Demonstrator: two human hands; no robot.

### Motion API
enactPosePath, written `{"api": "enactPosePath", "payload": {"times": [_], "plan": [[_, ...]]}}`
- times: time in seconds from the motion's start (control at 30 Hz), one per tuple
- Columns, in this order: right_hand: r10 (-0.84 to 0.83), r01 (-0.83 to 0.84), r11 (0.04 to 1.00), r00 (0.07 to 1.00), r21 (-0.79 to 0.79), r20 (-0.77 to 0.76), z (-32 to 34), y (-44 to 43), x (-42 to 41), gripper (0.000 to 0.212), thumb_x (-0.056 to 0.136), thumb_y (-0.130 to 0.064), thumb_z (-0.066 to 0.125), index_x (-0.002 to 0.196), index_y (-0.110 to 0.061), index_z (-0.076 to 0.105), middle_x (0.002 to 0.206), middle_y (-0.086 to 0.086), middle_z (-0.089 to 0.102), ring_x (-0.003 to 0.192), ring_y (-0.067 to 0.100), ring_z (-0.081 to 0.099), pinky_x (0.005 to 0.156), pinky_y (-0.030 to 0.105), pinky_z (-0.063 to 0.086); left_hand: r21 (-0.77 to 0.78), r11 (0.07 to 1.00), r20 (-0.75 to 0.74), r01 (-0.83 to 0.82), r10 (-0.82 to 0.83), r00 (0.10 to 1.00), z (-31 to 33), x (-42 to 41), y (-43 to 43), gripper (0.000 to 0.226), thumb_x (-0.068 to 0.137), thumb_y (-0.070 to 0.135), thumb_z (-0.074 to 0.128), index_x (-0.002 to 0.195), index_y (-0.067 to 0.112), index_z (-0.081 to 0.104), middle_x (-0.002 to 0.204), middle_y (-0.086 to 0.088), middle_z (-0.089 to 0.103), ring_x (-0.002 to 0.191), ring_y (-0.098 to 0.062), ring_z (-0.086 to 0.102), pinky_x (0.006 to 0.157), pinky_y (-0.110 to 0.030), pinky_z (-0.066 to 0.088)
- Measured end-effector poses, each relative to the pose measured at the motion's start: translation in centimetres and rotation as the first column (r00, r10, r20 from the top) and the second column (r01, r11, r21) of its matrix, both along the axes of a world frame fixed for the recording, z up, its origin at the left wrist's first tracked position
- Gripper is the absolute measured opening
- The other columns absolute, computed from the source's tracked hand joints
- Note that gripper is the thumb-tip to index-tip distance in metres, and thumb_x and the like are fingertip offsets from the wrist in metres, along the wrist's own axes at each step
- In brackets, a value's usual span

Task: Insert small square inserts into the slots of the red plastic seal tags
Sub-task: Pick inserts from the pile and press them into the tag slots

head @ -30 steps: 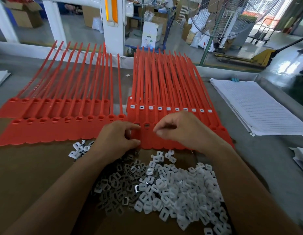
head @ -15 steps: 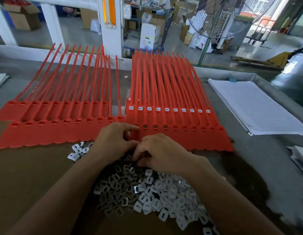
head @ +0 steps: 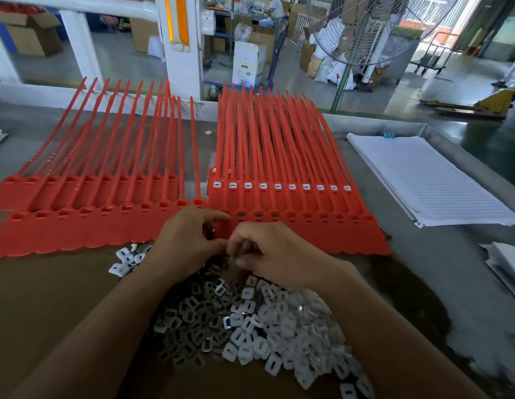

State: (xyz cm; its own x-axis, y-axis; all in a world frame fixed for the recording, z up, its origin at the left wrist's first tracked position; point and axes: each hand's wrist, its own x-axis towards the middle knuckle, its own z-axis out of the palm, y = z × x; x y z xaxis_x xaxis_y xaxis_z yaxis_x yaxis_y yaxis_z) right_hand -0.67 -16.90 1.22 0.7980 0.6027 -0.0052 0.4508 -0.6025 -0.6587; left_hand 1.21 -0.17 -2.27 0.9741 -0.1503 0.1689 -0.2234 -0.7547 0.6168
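Heaped at the near middle of the desk, on a brown cardboard sheet [head: 49, 306]: a pile of small white square plastic inserts [head: 279, 326], each pierced by a slot, the pile's left part in shadow. Pinched at the pile's far end, in the curled fingertips of the right hand [head: 282, 254]: one small insert [head: 230, 259], blurred and mostly hidden. Close against that, the left hand [head: 187, 240], thumb and forefinger curled round the near-left corner of the right batch of red plastic seal tags [head: 293, 228]. Bare forearms, both reaching in from the near edge.

Right batch laid in two overlapping rows, heads toward the near edge, long tails fanned toward the far edge. White inserts seated in all ten visible slots of its rear row; front-row slots dark, contents unclear. Just left of it, the left batch of red plastic seal tags [head: 86, 226], laid out the same way, slots open. Beside the left wrist, at that batch's near edge, a small cluster of white inserts [head: 125, 259].

Toward the desk's right edge, well apart from the tags, a stack of white lined sheets [head: 429, 182]; nearer along that edge, more white paper [head: 506, 263]. Beyond the far edge: a white post with an orange strip [head: 178, 38], a wire-guarded pedestal fan [head: 365, 30], cardboard boxes [head: 28, 33], a yellow pallet truck [head: 486, 103].
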Motion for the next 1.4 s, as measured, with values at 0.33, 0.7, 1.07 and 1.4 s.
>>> {"api": "enactPosePath", "payload": {"times": [0.33, 0.7, 1.07, 1.4], "plan": [[-0.518, 0.489, 0.849, 0.845, 0.2, 0.135, -0.5, -4.4, 3.1, 0.016, 0.085, -0.006, 0.061, 0.096, -0.015, 0.07, 0.088, -0.012, 0.061, 0.08, -0.007, 0.054, 0.071, 0.0, 0.04, -0.012, 1.0, 0.007, -0.004, 0.004, 1.0, 0.3, -0.1, 0.1, 0.047, 0.071, 0.027, 0.075, 0.115, 0.029, 0.061, 0.088, 0.011, 0.047, 0.074, 0.0, 0.044, 0.074, -0.021, 0.034], [-0.581, 0.575, 0.814, 0.811, 0.09, 0.074, -1.3, -5.2, 3.9, 0.017, 0.085, -0.011, 0.062, 0.074, -0.024, 0.063, 0.075, -0.019, 0.053, 0.072, -0.004, 0.05, 0.062, 0.009, 0.035, -0.019, 1.0, 0.011, -0.012, 0.012, 1.0, 0.1, -0.1, 0.1, 0.046, 0.071, 0.027, 0.075, 0.115, 0.03, 0.061, 0.082, 0.02, 0.041, 0.071, 0.005, 0.042, 0.072, -0.018, 0.032], [-0.621, 0.621, 0.781, 0.764, 0.063, 0.172, -1.9, -4.9, 4.3, 0.016, 0.08, -0.015, 0.068, 0.076, -0.025, 0.057, 0.08, -0.016, 0.052, 0.079, 0.0, 0.046, 0.067, 0.014, 0.034, -0.003, 1.0, 0.017, -0.01, 0.01, 1.0, 0.1, -0.1, 0.1, 0.047, 0.072, 0.027, 0.074, 0.116, 0.029, 0.06, 0.084, 0.018, 0.042, 0.071, 0.004, 0.042, 0.068, -0.015, 0.032], [-0.626, 0.625, 0.778, 0.76, 0.065, 0.177, -2.1, -5.1, 4.5, 0.007, 0.082, -0.015, 0.065, 0.085, -0.019, 0.07, 0.083, -0.015, 0.055, 0.081, -0.001, 0.047, 0.077, 0.019, 0.035, -0.01, 1.0, 0.011, -0.017, 0.017, 1.0, 0.0, -0.1, 0.1, 0.047, 0.071, 0.027, 0.075, 0.116, 0.029, 0.061, 0.084, 0.019, 0.043, 0.072, 0.004, 0.043, 0.073, -0.018, 0.033]]}}
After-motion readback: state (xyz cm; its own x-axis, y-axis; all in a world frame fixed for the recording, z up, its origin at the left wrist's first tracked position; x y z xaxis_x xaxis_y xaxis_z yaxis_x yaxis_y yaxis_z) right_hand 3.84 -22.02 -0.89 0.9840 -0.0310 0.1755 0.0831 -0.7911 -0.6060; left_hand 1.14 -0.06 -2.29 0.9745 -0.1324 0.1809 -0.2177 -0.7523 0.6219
